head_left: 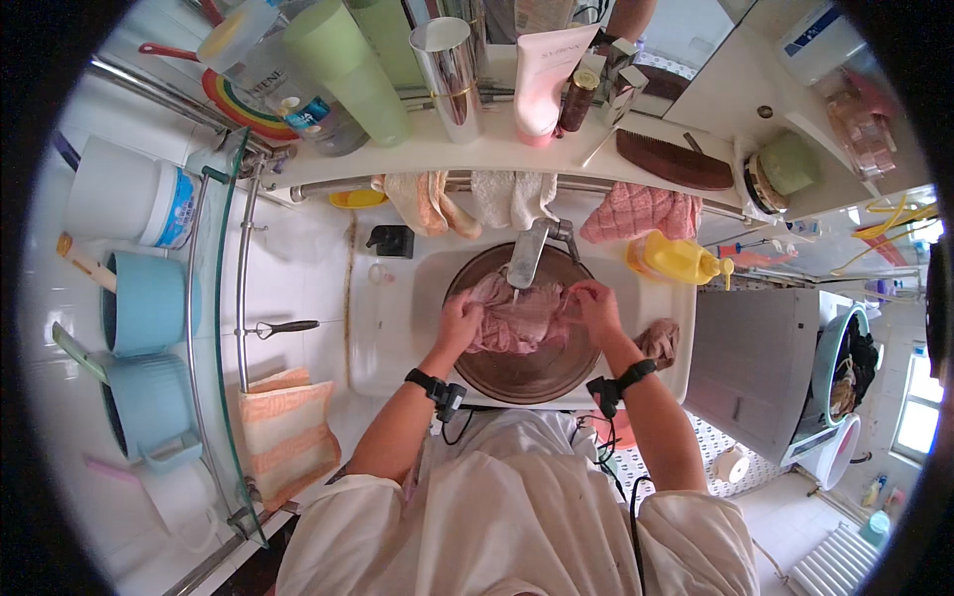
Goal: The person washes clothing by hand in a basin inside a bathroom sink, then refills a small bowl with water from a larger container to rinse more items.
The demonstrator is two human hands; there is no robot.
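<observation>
Pink cloth (pixel 519 316) bunched in the brown basin (pixel 537 372), right under the tap (pixel 529 250) to catch water; left hand (pixel 459 324) and right hand (pixel 596 306) fingers clenched on either end.

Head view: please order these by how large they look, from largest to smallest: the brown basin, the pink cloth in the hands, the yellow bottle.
1. brown basin
2. pink cloth, held by left hand and right hand
3. yellow bottle

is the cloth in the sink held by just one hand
No, both the left hand and right hand grip the pinkish cloth under the faucet.
</observation>
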